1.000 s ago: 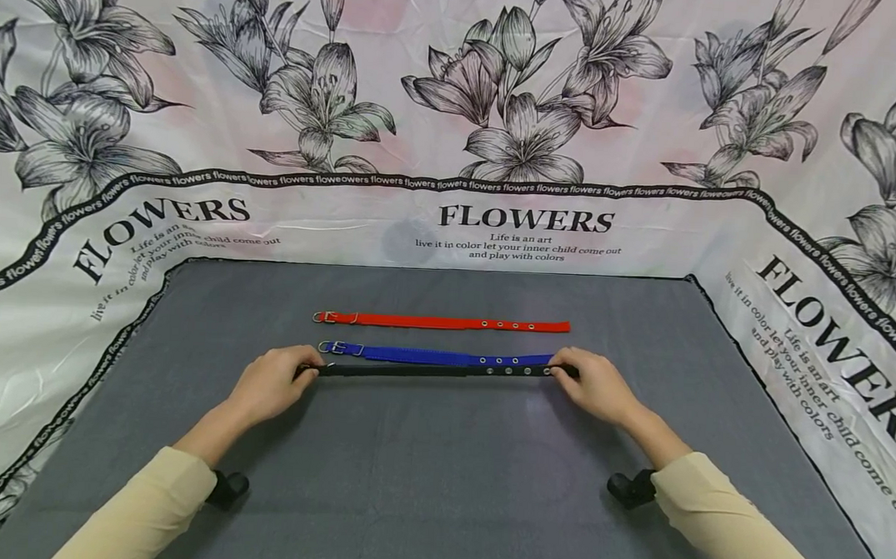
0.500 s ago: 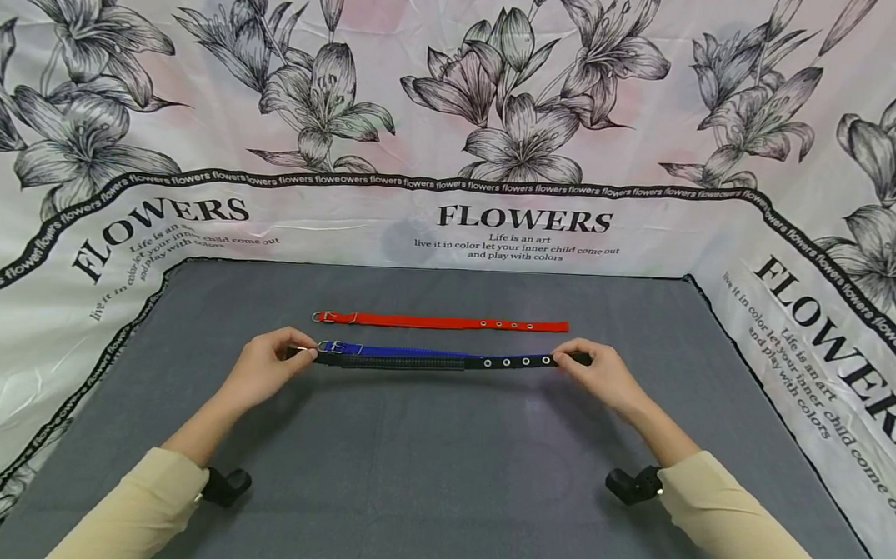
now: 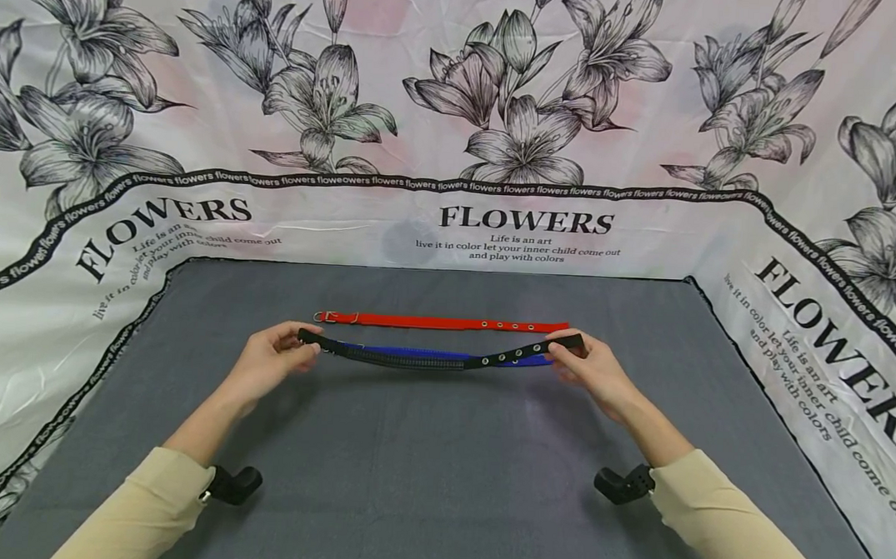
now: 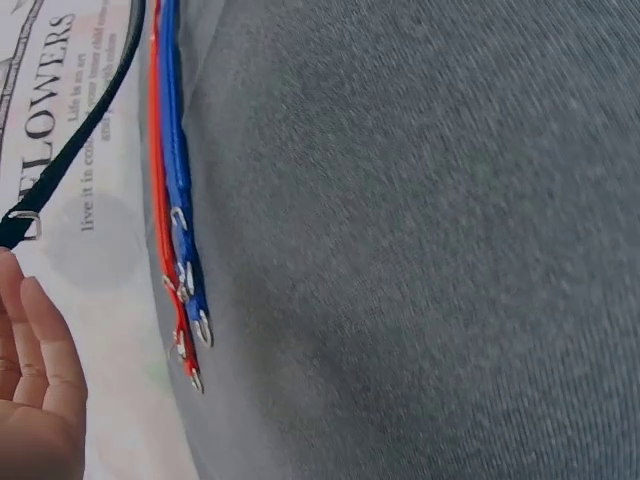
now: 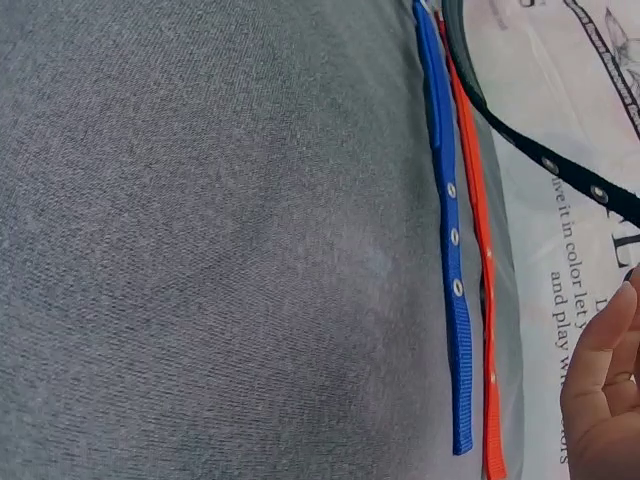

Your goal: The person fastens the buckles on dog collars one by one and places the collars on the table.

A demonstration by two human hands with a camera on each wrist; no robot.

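Note:
A black collar with metal eyelets hangs between the two hands, sagging in the middle above the table. The left hand pinches its buckle end; in the left wrist view a metal ring shows near those fingers. The right hand pinches the eyelet end, whose tip sticks out past the fingers. Behind the black collar, partly hidden by it in the head view, a blue collar lies flat on the table. Farther back lies a red collar, roughly parallel, buckle to the left.
Grey cloth covers the table. A white flower-printed sheet with lettering rises behind and along both sides. Black wrist devices sit at both sleeve cuffs.
Both hands have lifted the black collar up from in front of the blue one. Its ends are now higher and its middle sags. The red and blue collars have stayed put.

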